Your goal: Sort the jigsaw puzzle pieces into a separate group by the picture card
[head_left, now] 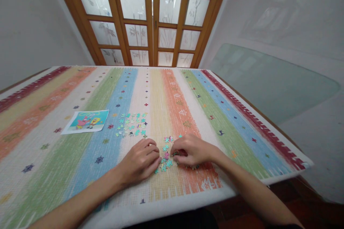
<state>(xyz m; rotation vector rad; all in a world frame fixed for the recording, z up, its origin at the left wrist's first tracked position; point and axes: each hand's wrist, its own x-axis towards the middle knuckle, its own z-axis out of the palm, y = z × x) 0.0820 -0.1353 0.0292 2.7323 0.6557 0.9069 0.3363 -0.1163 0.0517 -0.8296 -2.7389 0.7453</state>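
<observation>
Small turquoise and pink jigsaw puzzle pieces [166,164] lie loose between my two hands on the striped tablecloth. My left hand [144,158] rests at their left side, its fingers curled together and the fingertips partly hidden. Across from it, my right hand [191,150] bends thumb and forefinger towards each other around a small puzzle piece [176,153], only partly seen. More pieces show under and beside the right hand. Farther off, to the left, several puzzle pieces [131,124] are spread out in rough rows, apart from each other.
A printed picture [87,121] of two cartoon figures lies left of the rows. The striped tablecloth [107,171] covers a wide table, whose near edge runs just below my hands. Wooden doors with glass panes [135,18] stand behind, and a glass sheet [268,82] leans at the right wall.
</observation>
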